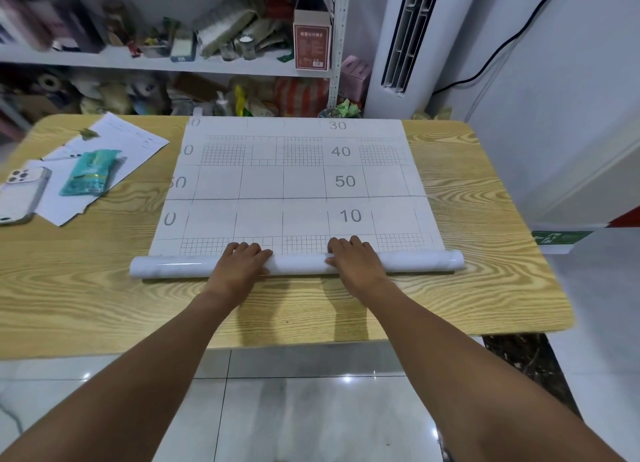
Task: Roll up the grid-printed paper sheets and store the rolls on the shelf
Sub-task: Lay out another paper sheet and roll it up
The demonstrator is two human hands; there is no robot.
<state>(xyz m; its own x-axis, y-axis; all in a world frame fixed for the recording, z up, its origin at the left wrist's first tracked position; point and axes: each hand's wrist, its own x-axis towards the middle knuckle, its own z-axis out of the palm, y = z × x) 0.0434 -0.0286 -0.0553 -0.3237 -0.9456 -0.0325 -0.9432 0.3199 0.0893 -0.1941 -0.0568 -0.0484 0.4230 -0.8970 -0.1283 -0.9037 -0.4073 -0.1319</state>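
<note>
1. While both hands press down on it, the paper roll [301, 263] lies across the near part of the counter [104, 288], joined to the grid sheet [294, 181] spread flat beyond it.
2. The left hand [239, 259] and right hand [355, 258] rest apart on the roll, fingers laid over its top.
3. The shelf [138, 62] behind holds blurred clutter and an upright red box [311, 48]; I cannot tell its contents.
4. A phone [20, 195] and a green packet [90, 172] lie on loose papers [131, 139].
</note>
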